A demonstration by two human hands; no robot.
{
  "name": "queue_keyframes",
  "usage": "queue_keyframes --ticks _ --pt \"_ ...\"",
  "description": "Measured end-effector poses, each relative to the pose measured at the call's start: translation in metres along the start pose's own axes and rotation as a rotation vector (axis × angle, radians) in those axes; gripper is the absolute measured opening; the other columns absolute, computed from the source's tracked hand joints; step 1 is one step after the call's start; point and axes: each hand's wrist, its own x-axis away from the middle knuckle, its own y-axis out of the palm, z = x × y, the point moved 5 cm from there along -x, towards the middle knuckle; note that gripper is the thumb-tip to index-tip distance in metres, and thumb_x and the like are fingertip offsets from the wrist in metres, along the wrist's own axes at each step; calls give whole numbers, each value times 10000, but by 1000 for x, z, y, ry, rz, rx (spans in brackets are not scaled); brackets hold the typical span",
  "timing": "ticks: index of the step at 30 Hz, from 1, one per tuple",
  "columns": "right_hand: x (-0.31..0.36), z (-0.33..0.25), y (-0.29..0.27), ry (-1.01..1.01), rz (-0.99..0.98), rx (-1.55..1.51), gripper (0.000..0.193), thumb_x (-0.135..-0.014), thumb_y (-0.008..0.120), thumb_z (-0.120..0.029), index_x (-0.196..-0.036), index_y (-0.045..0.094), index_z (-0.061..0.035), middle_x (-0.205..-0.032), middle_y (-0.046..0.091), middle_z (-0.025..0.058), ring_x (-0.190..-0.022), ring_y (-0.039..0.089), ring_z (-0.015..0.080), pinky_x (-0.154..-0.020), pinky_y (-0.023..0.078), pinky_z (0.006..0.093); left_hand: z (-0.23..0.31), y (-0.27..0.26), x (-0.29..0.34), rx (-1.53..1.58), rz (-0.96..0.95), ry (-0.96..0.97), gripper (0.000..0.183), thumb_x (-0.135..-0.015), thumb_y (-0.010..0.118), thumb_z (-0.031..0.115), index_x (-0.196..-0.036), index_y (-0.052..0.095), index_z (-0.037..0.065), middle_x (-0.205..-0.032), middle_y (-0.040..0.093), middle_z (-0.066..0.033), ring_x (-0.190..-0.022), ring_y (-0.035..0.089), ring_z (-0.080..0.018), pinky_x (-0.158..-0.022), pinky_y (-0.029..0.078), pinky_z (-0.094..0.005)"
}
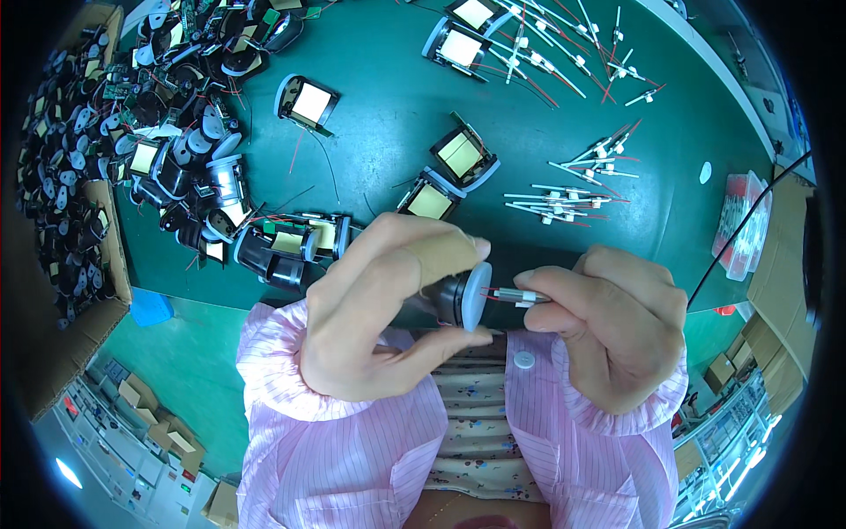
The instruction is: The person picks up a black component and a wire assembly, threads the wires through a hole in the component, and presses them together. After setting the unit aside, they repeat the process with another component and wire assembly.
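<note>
My left hand (366,309) has its thumb and fingers wrapped round a black housing with a pale grey round end cap (476,297). A tan wrap covers one of its fingers. Between the thumb and fingertips of my right hand (617,326) is a slim white wired part (515,296). Its thin red wire end points at the face of the cap, right beside it; whether it touches or enters the cap I cannot tell. Just beyond my left hand lies another black housing with a yellowish pad (429,202).
Similar housings (308,101) lie about the green table (379,115), with a large heap (181,132) at the left beside a full cardboard box (110,247). White wired sticks (560,204) lie in groups at the right. A clear plastic box (738,225) and black cable (749,212) are at the right edge.
</note>
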Motion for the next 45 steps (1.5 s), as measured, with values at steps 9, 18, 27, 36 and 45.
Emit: queue_keyframes --ticks 9,18,27,36,45 --pt "-3 15 8 16 -161 -263 214 -626 752 -58 -770 608 10 -591 499 87 -449 496 219 -397 359 324 -18 -5 -2 155 -137 -31 416 -690 776 64 -1009 595 -131 -817 640 -212 -737 631 -246 -617 484 -303" --pt "0 9 14 -70 -180 -226 173 -653 731 -26 -747 595 26 -514 440 67 -404 426 217 -386 292 314 -6 -3 -4 -97 -121 100 388 -566 777 -36 -911 620 -121 -767 621 -187 -606 601 -264 -532 464 -305" --pt "-4 19 7 36 -110 -162 99 -724 691 -50 -759 622 12 -541 488 74 -418 435 188 -403 318 303 0 -4 -21 -154 -154 105 422 -586 787 39 -933 603 -116 -818 610 -198 -672 583 -303 -621 473 -350" --pt "-71 117 -81 677 202 -380 275 -901 576 -202 -1043 560 34 -859 552 82 -792 518 133 -744 435 252 -30 -61 -52 -1420 337 17 267 -792 670 126 -1003 599 -21 -868 583 -155 -846 554 -328 -717 458 -406" --pt "-25 101 -47 173 -139 426 89 -716 656 29 -796 641 -9 -756 625 126 -717 625 265 -634 480 365 -39 -71 -45 -891 503 -18 130 -775 660 55 -873 599 -4 -774 634 -147 -713 653 -247 -685 509 -327"
